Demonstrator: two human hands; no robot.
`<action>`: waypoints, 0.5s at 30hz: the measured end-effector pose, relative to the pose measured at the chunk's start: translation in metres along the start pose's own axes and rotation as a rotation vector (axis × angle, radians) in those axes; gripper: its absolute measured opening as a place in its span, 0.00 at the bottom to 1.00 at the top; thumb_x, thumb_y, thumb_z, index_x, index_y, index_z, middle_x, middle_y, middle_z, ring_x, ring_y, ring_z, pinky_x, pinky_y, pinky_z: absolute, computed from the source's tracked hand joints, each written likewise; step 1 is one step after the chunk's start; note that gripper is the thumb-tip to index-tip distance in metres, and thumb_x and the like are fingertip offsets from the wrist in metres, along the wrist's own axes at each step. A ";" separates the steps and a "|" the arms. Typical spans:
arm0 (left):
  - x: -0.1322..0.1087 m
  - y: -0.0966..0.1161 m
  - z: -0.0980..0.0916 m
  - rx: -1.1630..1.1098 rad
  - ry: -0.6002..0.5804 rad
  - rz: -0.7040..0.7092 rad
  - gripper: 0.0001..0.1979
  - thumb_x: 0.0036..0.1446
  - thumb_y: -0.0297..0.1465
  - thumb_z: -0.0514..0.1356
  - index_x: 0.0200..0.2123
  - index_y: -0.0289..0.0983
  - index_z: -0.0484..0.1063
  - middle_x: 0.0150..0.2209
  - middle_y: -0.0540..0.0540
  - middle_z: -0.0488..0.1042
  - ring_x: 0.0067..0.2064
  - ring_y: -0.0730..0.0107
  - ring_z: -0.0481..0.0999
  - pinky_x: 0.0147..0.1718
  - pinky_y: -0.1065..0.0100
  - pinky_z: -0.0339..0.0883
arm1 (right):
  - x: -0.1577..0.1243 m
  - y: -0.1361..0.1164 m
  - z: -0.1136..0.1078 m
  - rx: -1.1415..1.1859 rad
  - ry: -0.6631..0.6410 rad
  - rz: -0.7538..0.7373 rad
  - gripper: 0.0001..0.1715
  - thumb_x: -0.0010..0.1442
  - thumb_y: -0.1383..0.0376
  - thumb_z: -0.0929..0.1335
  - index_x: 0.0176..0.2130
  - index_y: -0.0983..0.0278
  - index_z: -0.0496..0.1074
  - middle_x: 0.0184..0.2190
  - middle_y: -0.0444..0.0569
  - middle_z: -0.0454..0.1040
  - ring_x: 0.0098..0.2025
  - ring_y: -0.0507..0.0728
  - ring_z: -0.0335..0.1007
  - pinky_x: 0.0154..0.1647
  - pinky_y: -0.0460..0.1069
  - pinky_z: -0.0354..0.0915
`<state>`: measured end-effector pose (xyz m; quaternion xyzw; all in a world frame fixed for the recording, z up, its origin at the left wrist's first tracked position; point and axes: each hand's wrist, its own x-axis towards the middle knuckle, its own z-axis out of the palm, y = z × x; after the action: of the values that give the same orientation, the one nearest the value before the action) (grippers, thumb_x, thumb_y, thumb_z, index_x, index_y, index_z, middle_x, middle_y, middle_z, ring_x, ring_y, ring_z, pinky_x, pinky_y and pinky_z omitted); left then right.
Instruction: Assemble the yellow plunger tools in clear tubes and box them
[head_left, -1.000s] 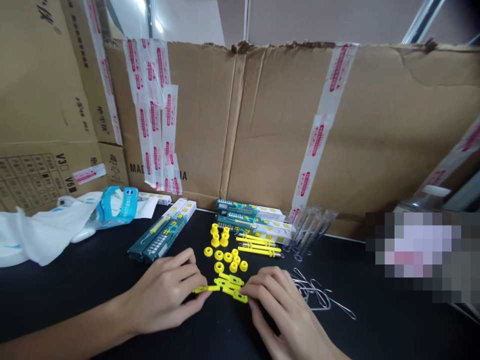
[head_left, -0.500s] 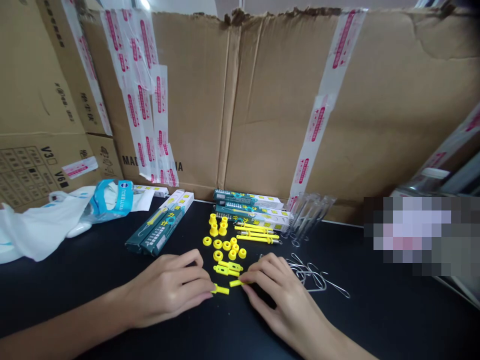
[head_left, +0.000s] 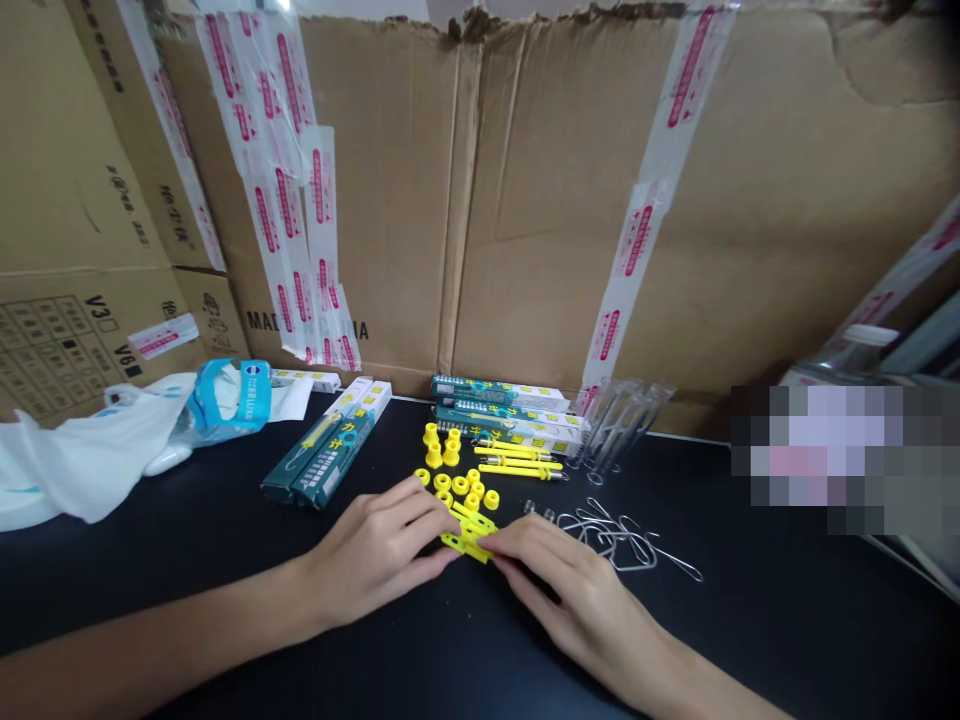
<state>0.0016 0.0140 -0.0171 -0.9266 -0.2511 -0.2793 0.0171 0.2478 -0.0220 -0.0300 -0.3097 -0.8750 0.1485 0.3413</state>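
Observation:
Between my hands lie several flat yellow plastic strips (head_left: 471,535), bunched close together on the black table. My left hand (head_left: 394,540) has its fingertips closed on the left ends of these strips. From the other side, the thumb and fingers of my right hand (head_left: 559,575) pinch their right ends. Fingertips hide parts of the strips. Just beyond are several small yellow rings (head_left: 460,486) and taller yellow collars (head_left: 434,454). Yellow rods with metal hooks (head_left: 521,462) lie behind and to the right of the rings.
Bent metal wire hooks (head_left: 637,550) lie right of my right hand. Green and white boxes (head_left: 330,450) and stacked boxes (head_left: 510,415) stand behind, beside clear tubes (head_left: 622,425). A tissue pack (head_left: 229,400) is at left. Tall cardboard (head_left: 555,200) closes off the back.
Both hands have come together, my left one moving right and slightly away from me. The yellow strips, apart before, are now gathered against one another between my fingertips.

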 end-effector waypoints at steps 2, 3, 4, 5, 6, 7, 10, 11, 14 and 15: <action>0.000 -0.001 0.001 -0.010 -0.011 -0.004 0.06 0.66 0.30 0.59 0.44 0.38 0.74 0.39 0.47 0.78 0.41 0.63 0.75 0.38 0.64 0.73 | 0.001 0.000 0.000 -0.013 0.008 0.007 0.16 0.68 0.74 0.63 0.52 0.62 0.70 0.43 0.51 0.77 0.43 0.57 0.74 0.50 0.55 0.72; 0.000 -0.001 0.001 -0.014 -0.020 -0.010 0.06 0.66 0.30 0.59 0.45 0.38 0.74 0.39 0.47 0.78 0.42 0.62 0.75 0.38 0.64 0.74 | 0.002 0.000 0.000 -0.022 0.013 0.005 0.15 0.68 0.73 0.63 0.51 0.62 0.71 0.42 0.51 0.78 0.43 0.57 0.74 0.49 0.55 0.72; -0.001 -0.001 0.001 -0.016 -0.029 -0.016 0.06 0.66 0.30 0.59 0.45 0.38 0.74 0.39 0.48 0.78 0.42 0.62 0.75 0.37 0.64 0.74 | 0.003 0.000 0.000 -0.030 0.017 0.001 0.14 0.68 0.73 0.63 0.50 0.62 0.71 0.42 0.50 0.78 0.43 0.57 0.74 0.49 0.55 0.73; -0.001 -0.001 0.001 -0.016 -0.036 -0.022 0.07 0.66 0.30 0.59 0.45 0.38 0.74 0.39 0.48 0.78 0.41 0.61 0.75 0.37 0.63 0.74 | 0.004 0.000 0.000 -0.038 0.022 -0.006 0.13 0.68 0.72 0.63 0.49 0.62 0.72 0.42 0.50 0.78 0.42 0.57 0.74 0.48 0.55 0.73; -0.002 -0.001 0.000 -0.015 -0.041 -0.026 0.07 0.65 0.31 0.60 0.45 0.38 0.74 0.39 0.48 0.77 0.41 0.61 0.75 0.36 0.63 0.74 | 0.005 0.000 0.000 -0.047 0.029 -0.013 0.12 0.68 0.72 0.64 0.49 0.62 0.72 0.41 0.51 0.78 0.42 0.57 0.74 0.47 0.54 0.73; -0.003 -0.001 0.000 -0.012 -0.045 -0.026 0.06 0.66 0.30 0.60 0.45 0.38 0.74 0.38 0.48 0.77 0.41 0.61 0.75 0.36 0.63 0.74 | 0.005 0.000 0.000 -0.058 0.040 -0.019 0.12 0.68 0.72 0.64 0.48 0.62 0.72 0.41 0.51 0.77 0.42 0.57 0.74 0.46 0.54 0.73; -0.005 0.000 -0.002 0.007 -0.037 -0.013 0.07 0.66 0.30 0.59 0.46 0.37 0.73 0.39 0.47 0.78 0.40 0.61 0.74 0.35 0.63 0.73 | 0.005 0.000 0.000 -0.104 0.077 -0.022 0.11 0.67 0.70 0.66 0.49 0.63 0.73 0.42 0.52 0.77 0.44 0.58 0.72 0.45 0.54 0.74; -0.006 0.000 -0.003 0.015 -0.035 -0.009 0.07 0.66 0.30 0.59 0.47 0.36 0.73 0.40 0.47 0.78 0.40 0.61 0.74 0.35 0.63 0.73 | 0.005 0.000 0.000 -0.122 0.083 -0.015 0.12 0.66 0.68 0.67 0.50 0.63 0.72 0.43 0.52 0.77 0.45 0.58 0.71 0.46 0.55 0.74; -0.007 0.001 -0.004 0.028 -0.030 -0.003 0.08 0.66 0.30 0.59 0.47 0.36 0.73 0.39 0.47 0.78 0.40 0.60 0.75 0.34 0.62 0.73 | 0.005 0.000 0.001 -0.183 0.073 0.026 0.17 0.64 0.65 0.70 0.53 0.65 0.71 0.46 0.55 0.76 0.48 0.61 0.69 0.47 0.57 0.74; -0.007 0.000 -0.004 0.027 -0.027 0.000 0.08 0.66 0.30 0.59 0.46 0.36 0.73 0.39 0.47 0.78 0.40 0.60 0.75 0.35 0.62 0.74 | 0.006 0.000 0.002 -0.211 0.066 0.037 0.20 0.64 0.63 0.70 0.54 0.66 0.70 0.47 0.56 0.76 0.49 0.62 0.69 0.48 0.59 0.74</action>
<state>-0.0050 0.0098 -0.0177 -0.9299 -0.2553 -0.2636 0.0262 0.2433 -0.0183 -0.0286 -0.3649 -0.8682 0.0514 0.3323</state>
